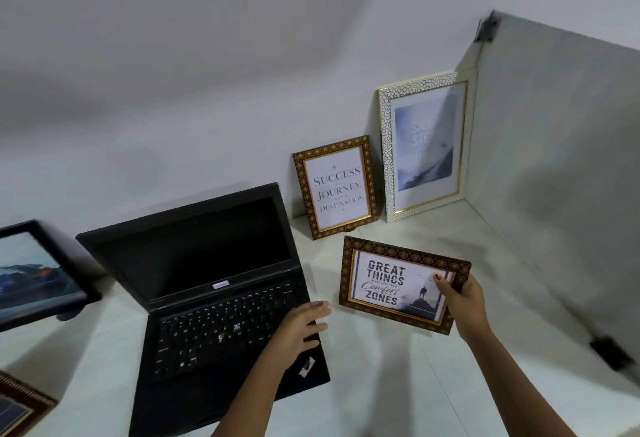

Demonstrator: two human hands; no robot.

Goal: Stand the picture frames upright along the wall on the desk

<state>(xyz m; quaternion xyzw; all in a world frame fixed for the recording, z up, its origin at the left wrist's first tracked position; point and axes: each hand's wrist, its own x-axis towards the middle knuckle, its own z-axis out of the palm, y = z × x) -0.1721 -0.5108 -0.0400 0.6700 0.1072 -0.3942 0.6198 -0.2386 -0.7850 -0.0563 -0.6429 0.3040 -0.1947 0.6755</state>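
Right now we are holding the "Great Things" frame (403, 284) in our right hand (464, 301), thumb pressing on the print, fingers wrapped behind its right edge, the frame tilting above the desk (381, 384). Our left hand (301, 325) is hovering loosely open over the laptop's (214, 298) right corner, gripping nothing. Behind, the "Success" frame (334, 187) and the white frame (426, 145) are standing side by side, leaning on the wall (173, 107); the white one is sitting in the corner against the partition (561, 159). Far left, a black frame (34, 273) is showing, and another frame's corner (17, 405) is peeking in below it.
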